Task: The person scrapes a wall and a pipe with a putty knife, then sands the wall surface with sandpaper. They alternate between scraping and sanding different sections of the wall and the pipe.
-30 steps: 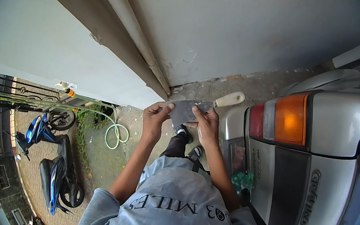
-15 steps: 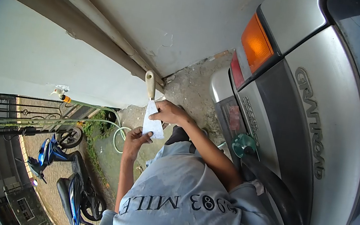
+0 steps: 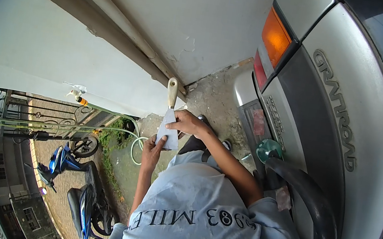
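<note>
A putty knife [image 3: 169, 125] with a pale handle and a flat grey metal blade is held in front of my body, handle pointing away from me. My left hand [image 3: 150, 154] grips the wide end of the blade, its thumb lying on the blade face. On the other side, my right hand [image 3: 188, 123] pinches the blade's edge near the handle, its lower fingers partly hidden. Below both hands is my grey-blue shirt [image 3: 215, 223], marked with stains and dark lettering.
A silver car [image 3: 372, 148] with a black tubular bar [image 3: 315, 194] stands close on my right. Ahead are a white wall [image 3: 61, 54] and brown pipe [image 3: 117, 17]. A green hose [image 3: 65, 125] runs from a tap at left, near a gate and a blue motorbike [image 3: 88, 203].
The whole view has shifted, so hands and putty knife appear slightly further right. My left thumb has slid a little further up the blade. Both hands keep hold of it.
</note>
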### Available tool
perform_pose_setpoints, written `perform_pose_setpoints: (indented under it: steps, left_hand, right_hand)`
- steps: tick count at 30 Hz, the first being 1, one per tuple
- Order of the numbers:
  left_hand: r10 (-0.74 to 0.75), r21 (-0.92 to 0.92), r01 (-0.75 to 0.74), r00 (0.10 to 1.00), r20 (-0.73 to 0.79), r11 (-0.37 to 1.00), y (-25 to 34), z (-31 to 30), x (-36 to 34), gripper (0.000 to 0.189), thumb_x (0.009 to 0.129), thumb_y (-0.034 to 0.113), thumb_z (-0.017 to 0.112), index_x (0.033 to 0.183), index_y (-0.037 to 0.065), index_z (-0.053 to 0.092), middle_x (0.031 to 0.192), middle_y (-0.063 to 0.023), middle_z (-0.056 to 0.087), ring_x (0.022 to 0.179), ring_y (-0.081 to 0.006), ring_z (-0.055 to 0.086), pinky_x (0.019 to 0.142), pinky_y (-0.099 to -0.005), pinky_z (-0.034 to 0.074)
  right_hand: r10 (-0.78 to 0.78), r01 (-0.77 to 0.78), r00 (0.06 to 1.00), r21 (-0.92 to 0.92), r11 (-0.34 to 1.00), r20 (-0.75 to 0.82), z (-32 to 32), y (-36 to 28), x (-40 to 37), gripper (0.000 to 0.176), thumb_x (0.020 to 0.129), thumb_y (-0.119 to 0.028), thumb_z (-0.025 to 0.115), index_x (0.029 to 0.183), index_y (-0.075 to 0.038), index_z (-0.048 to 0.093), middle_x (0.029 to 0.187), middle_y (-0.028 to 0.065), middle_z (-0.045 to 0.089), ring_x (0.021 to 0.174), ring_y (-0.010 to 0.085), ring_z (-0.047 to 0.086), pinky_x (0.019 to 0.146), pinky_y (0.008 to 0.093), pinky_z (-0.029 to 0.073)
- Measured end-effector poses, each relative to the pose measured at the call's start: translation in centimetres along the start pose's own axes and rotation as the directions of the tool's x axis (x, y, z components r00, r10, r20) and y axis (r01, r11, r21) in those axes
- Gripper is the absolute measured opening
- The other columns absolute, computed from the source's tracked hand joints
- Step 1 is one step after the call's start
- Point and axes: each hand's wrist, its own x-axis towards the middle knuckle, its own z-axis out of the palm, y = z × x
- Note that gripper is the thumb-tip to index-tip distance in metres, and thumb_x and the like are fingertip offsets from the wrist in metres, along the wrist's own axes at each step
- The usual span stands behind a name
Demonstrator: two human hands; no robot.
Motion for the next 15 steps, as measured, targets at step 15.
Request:
perform_pose_setpoints:
  steps: [15]
  left_hand:
    - [-0.146, -0.301, 0.264, 0.920, 0.363, 0.916, -2.3, 0.1, 4.2, 0.019, 0.089, 0.023, 0.057, 0.096, 0.005, 0.058, 0.083, -0.0008, 0.060, 0.075, -0.0102, 0.058, 0.068, -0.0275, 0.050]
  right_hand:
    - [-0.021, 0.228, 0.845, 0.326, 0.918, -0.534, 1.6, 4.3, -5.0, 0.020, 0.083, -0.015, 0.064, 0.097, -0.001, 0.059, 0.085, 0.0056, 0.063, 0.073, 0.0143, 0.063, 0.054, 0.0271, 0.056]
